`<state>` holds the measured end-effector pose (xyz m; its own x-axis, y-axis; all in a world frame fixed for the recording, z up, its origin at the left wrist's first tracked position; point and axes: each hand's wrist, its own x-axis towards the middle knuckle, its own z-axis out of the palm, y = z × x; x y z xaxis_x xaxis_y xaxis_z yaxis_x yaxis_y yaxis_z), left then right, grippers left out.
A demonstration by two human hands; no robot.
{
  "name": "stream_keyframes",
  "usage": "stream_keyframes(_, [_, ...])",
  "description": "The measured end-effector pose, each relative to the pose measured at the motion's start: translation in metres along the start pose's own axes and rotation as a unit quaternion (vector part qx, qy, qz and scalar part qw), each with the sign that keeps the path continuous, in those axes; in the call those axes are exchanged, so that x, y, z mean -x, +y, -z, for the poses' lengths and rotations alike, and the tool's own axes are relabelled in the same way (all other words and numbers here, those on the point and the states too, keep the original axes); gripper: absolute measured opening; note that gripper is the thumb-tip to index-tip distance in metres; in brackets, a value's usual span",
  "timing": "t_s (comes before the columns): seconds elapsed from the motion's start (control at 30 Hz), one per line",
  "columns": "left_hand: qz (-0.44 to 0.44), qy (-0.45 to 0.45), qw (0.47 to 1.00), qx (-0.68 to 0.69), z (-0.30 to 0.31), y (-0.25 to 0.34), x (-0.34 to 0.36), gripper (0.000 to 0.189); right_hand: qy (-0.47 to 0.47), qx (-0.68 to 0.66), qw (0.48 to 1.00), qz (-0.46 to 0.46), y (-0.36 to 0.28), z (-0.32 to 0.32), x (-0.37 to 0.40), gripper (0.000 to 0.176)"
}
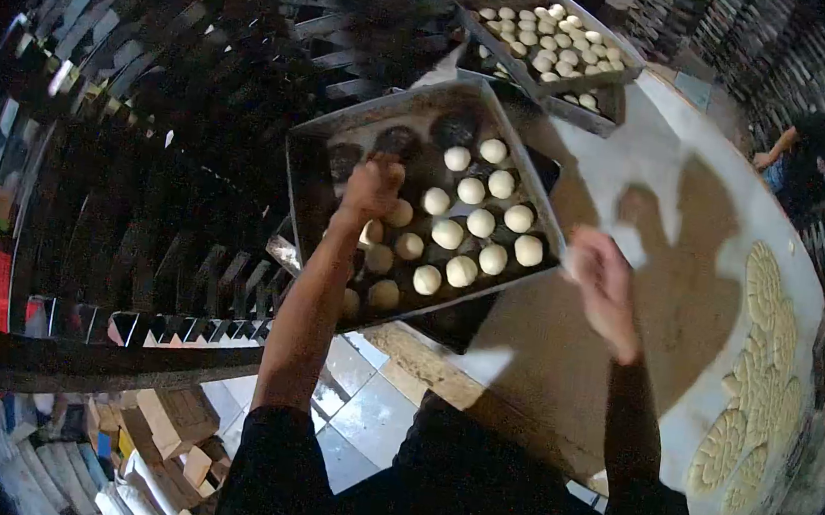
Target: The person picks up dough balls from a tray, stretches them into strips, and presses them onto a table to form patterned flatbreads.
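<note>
Well, left hand (374, 191) over tray (291, 184) of dough balls (447, 234), right hand (606, 290) near it; can't tell either grip

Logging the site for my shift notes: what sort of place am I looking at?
Probably a bakery workroom: rows of pale dough balls in a metal tray, another filled tray, and more shaped dough on the worktable.

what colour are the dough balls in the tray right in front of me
Creamy white, in the dough balls nearest the tray's right side; the head view shows it.
</note>
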<state>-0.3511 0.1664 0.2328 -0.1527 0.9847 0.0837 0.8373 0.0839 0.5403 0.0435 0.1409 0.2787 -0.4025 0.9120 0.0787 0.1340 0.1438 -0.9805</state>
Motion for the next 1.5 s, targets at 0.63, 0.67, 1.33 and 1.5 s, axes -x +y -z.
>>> stream_keyframes(0.63, [-0.197, -0.214, 0.901, 0.323, -0.27, 0.311, 0.194, 0.029, 0.414, 0.393, 0.82, -0.036, 0.19, 0.133, 0.177, 0.013])
stream_keyframes(0.67, [-0.248, -0.277, 0.87, 0.324, -0.303, 0.332, 0.201, 0.032, 0.422, 0.41, 0.805, -0.078, 0.201, 0.159, 0.219, 0.012])
stream_keyframes(1.33, [0.217, -0.583, 0.697, 0.356, -0.695, 0.692, 0.154, 0.057, 0.56, 0.303, 0.762, -0.117, 0.21, 0.277, 0.439, 0.014])
stream_keyframes(1.5, [-0.069, -0.512, 0.79, 0.331, -0.664, 0.67, 0.174, 0.053, 0.541, 0.306, 0.772, -0.128, 0.197, 0.281, 0.44, 0.011])
